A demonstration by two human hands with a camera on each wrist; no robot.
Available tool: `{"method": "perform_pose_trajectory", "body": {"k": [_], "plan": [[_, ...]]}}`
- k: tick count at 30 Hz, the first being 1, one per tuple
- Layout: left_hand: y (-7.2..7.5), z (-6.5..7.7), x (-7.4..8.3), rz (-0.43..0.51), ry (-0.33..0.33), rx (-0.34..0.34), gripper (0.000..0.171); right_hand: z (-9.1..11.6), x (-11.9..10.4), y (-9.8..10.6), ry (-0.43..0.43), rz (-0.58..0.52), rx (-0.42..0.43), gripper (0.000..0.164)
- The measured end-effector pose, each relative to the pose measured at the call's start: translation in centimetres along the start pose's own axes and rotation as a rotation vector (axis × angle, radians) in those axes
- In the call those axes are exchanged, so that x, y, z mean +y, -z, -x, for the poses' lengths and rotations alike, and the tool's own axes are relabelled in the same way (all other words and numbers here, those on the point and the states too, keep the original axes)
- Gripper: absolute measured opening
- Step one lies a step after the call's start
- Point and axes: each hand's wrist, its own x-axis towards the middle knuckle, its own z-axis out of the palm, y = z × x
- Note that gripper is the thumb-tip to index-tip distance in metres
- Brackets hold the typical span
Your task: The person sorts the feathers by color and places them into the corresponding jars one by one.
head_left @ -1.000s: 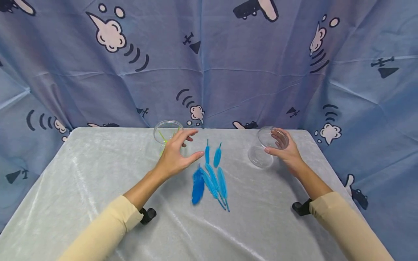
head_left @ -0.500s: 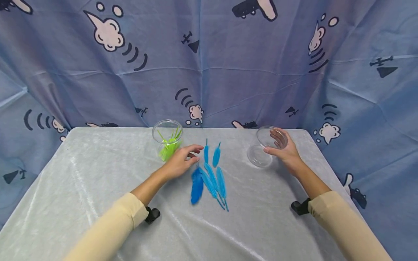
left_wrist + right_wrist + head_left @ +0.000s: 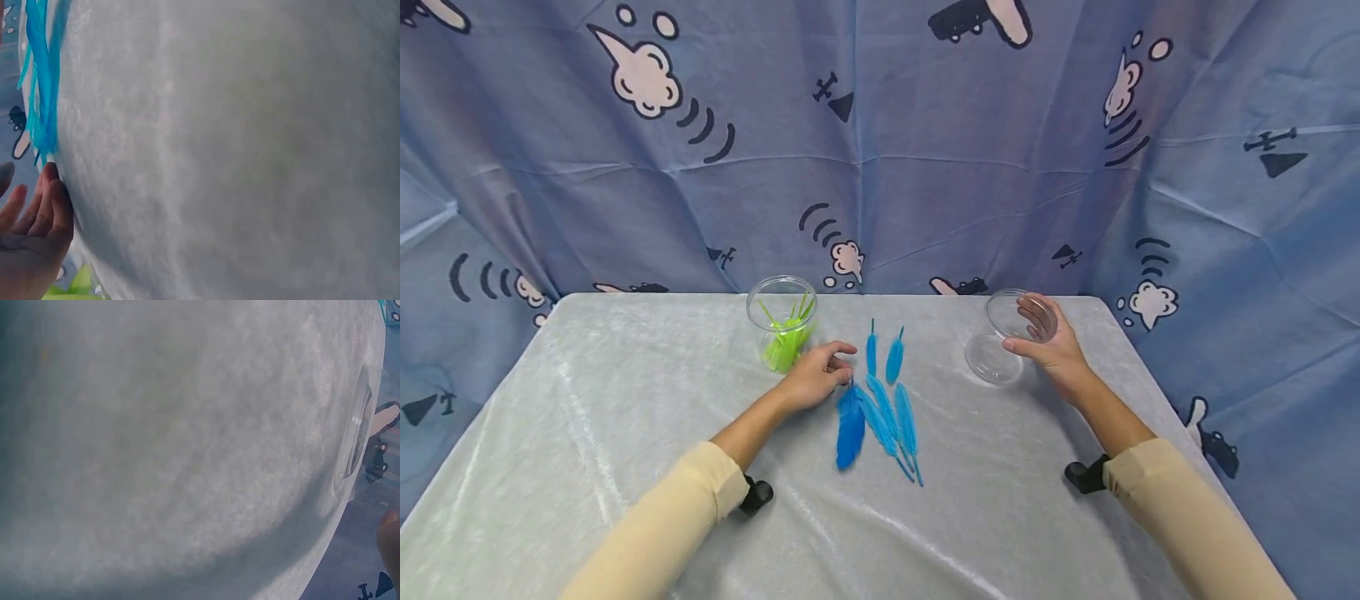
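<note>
In the head view my left hand (image 3: 816, 375) is low over the table, its fingertips right at the quill of the dark blue feather (image 3: 850, 429). The left wrist view shows the left thumb standing apart from the fingers (image 3: 61, 206), beside blue feathers (image 3: 42, 75). Several lighter blue feathers (image 3: 907, 421) lie to the right, quills pointing toward the person, and two small ones (image 3: 895, 360) lie farther back. My right hand (image 3: 1060, 346) holds a clear jar (image 3: 992, 360) near its rim, thumb in front and fingers behind. The jar's base also appears in the right wrist view.
Left of the feathers stands a second clear jar (image 3: 781, 325), with bright green strips (image 3: 786, 343) inside, close behind the left hand. A pale grey cloth covers the table (image 3: 625, 400). Behind its far edge hangs a blue patterned curtain (image 3: 917, 200).
My left hand has come down and toward the person from in front of the green-filled jar to the dark blue feather's quill, its fingers drawing closer together. The right hand keeps holding its jar.
</note>
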Motion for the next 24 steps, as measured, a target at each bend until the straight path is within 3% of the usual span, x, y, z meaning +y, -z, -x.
{"method": "perform_pose_trajectory", "body": {"k": [7, 15, 24], "plan": [[-0.6, -0.1, 0.0, 0.063, 0.032, 0.019, 0.031, -0.1, 0.1, 0.0, 0.007, -0.023, -0.003, 0.085], [-1.3, -0.4, -0.4, 0.052, 0.039, 0.033, 0.029, 0.0, 0.0, 0.0, -0.003, -0.029, 0.0, 0.083], [-0.9, -0.3, -0.1, 0.063, 0.033, 0.025, 0.029, 0.0, 0.0, 0.1, -0.018, -0.017, 0.0, 0.085]]}}
